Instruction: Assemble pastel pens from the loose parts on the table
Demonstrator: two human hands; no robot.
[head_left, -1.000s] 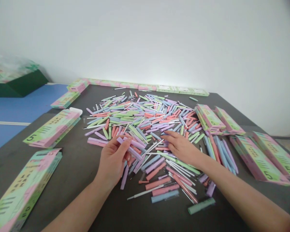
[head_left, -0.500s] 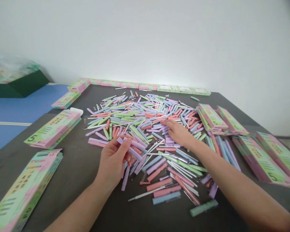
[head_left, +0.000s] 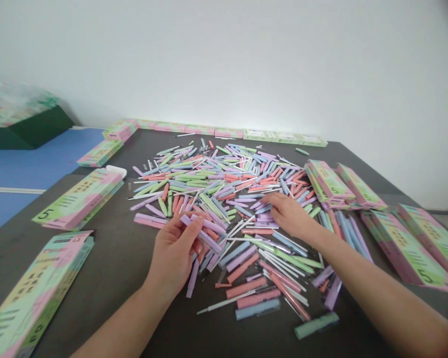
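- Left hand (head_left: pixel 177 236) pinches purple pen parts (head_left: pixel 209 239) over the pile's (head_left: pixel 194 175) near side; a slackened thumb might spill them.
- Right hand (head_left: pixel 289 215), fingers curled, reaches into the pile's right; whether it grips anything, I cannot tell. Pulling there might roll neighbouring pens across the worktop (head_left: pixel 112 271).

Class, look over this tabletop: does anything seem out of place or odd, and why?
On the left, one box has a white flap sticking out, unlike neighbouring boxes. A green piece lies alone at back right, apart from the heap of pen parts.
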